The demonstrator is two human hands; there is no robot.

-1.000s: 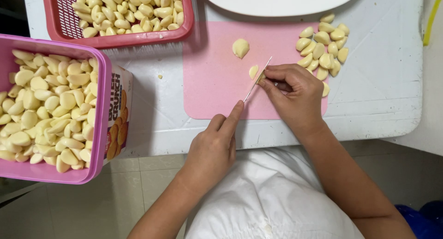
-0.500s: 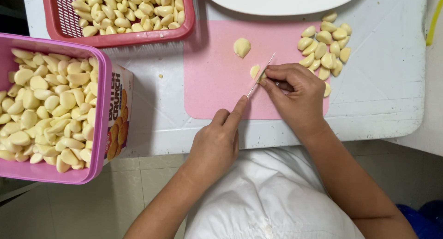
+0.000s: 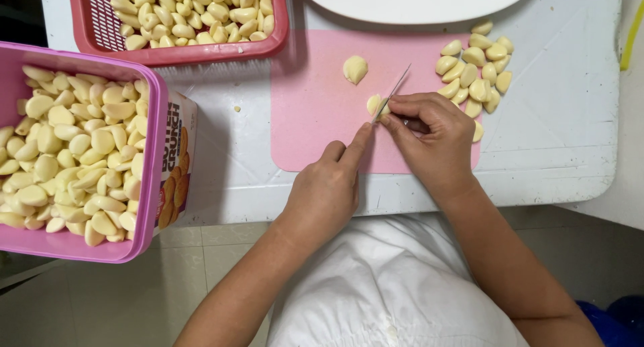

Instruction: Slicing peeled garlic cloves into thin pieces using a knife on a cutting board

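On the pink cutting board (image 3: 315, 119), the right hand (image 3: 436, 142) grips a knife (image 3: 391, 93) against a garlic clove (image 3: 373, 105) that the left hand (image 3: 332, 186) steadies with one extended fingertip, loosely curled otherwise; a rolling clove could bring blade onto finger.

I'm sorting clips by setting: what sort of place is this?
Probably a kitchen or food-prep spot: a pink cutting board on a white table, baskets of peeled garlic cloves, and the right hand slicing a clove with a knife.
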